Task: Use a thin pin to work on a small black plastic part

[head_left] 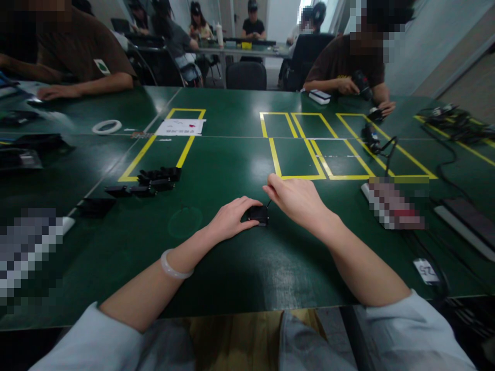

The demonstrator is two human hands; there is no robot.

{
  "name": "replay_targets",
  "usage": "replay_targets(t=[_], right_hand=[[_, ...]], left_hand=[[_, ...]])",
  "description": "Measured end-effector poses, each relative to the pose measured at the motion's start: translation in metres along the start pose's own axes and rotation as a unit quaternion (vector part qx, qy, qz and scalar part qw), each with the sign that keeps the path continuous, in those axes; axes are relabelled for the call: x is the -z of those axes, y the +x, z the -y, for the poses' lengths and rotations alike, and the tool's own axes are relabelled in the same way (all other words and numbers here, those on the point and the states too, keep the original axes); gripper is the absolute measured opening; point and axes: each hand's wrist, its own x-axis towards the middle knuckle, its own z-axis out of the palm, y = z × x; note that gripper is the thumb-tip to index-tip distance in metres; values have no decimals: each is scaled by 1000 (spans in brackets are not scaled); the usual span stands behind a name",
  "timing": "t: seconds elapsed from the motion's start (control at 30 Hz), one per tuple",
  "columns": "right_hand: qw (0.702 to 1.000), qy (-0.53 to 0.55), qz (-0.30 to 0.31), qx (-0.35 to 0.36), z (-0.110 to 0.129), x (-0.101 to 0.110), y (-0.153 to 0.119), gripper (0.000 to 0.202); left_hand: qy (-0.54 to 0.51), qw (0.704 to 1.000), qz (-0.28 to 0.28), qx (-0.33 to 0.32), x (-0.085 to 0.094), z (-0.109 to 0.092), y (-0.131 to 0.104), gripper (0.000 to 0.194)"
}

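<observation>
Green table (216, 268) with yellow tape boxes (297, 154), seated co-workers beyond; both hands' grip closed on small black part (258, 214).

The table (232, 165) was dark green, marked with yellow tape (276, 157) in rectangles. The part (258, 214) between the left hand (232, 219) and right hand (297, 198) was black, and so were the parts (157, 178) lying to the left. A pale white bangle (172, 268) circled the left wrist; both sleeves (410, 330) were light grey. A white tape ring (106, 126) and a white sheet (181, 127) with small red print lay farther off. The co-workers' shirts (83, 49) were brown.
</observation>
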Motion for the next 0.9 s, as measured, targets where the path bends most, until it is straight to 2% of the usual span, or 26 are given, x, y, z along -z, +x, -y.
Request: replay_targets(t=[0.23,0.47,0.77,0.9], right_hand=[[999,36,-14,13,0,2,-1,27],[1000,-4,-1,1,-1,1,1,37],[999,41,-20,17,0,4,-2,28],[1000,14,-12,9,-1,2,-1,36]], left_hand=[[0,1000,3,-1,0,1,0,40],[0,1000,3,0,0,1,-1,39],[-9,1000,-4,-1,0,0,0,38],[-6,1000,0,1,-1,1,-1,39]])
